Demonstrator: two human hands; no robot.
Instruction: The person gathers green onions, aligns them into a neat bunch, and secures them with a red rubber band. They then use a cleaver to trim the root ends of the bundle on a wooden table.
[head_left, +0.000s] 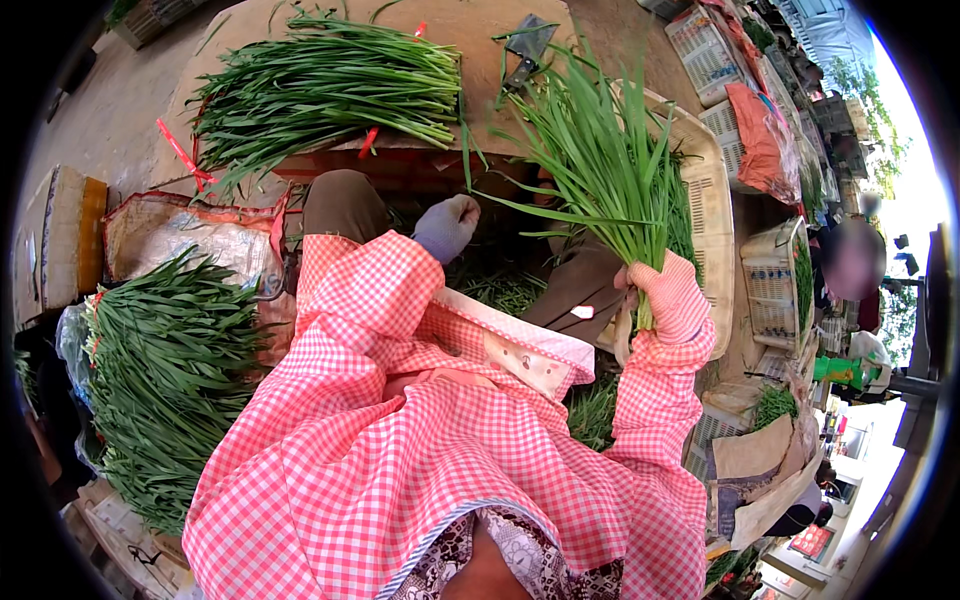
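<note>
My right hand (673, 298), in a pale knit glove, grips a bunch of long green leaves (611, 172), probably garlic chives, by the stalk ends. The leaves fan out away from me above a cream plastic crate (709, 202), where more greens lie. My left hand (448, 226), in a greyish knit glove with bare fingertips, is curled over my lap; nothing shows in it. Beyond it, a large pile of the same greens (330, 82) rests on a board (495, 120), with red ties poking out from under it. A cleaver (529, 46) lies on the board's far right.
Tied greens (172, 390) are heaped at my left beside a red-edged woven sack (199, 240). Loose trimmings (499, 292) cover the ground between my knees. White crates (772, 285) stand to the right, with a person (855, 262) behind them.
</note>
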